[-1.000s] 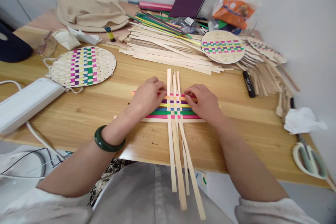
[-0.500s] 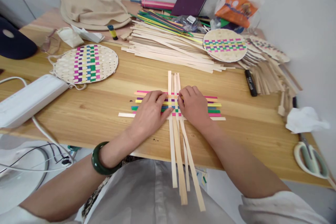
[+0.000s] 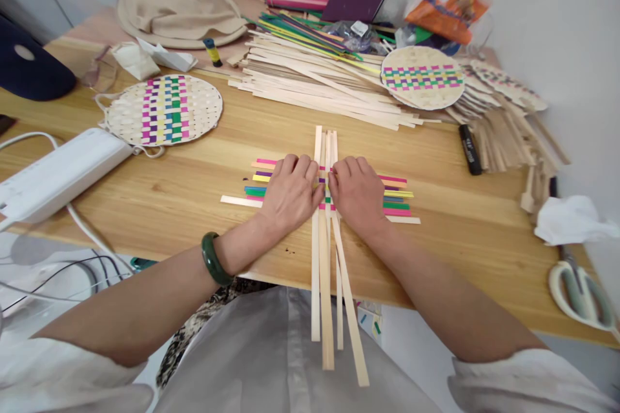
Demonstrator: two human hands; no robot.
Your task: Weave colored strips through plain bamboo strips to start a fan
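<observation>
In the head view, the person's left hand point(image 3: 290, 193), with a dark green bangle point(image 3: 212, 259) on its wrist, lies palm down with fingers loosely spread on the left half of a small weave of coloured horizontal strips point(image 3: 397, 197), pressing it flat on the light wooden table point(image 3: 145, 193) without gripping anything. The right hand point(image 3: 358, 193) lies the same way on the right half, fingers extended and flat. The fingertips of both hands meet at the bundle of pale upright wooden slats point(image 3: 325, 251) that runs through the middle of the weave, from just beyond the hands to past the near table edge and over the person's lap. The weave sits at the centre of the table near its front edge, its pink, yellow, green and purple ends showing on either side of the hands. Farther back lies a pile of long pale wooden strips point(image 3: 310, 80), with a finished round woven mat point(image 3: 163, 110) to the left and another round mat with coloured bands point(image 3: 422, 77) to the right. A white power strip point(image 3: 58, 171) lies at the left edge, a black marker point(image 3: 469, 148) to the right, and white-handled scissors point(image 3: 581, 293) at the far right corner.
</observation>
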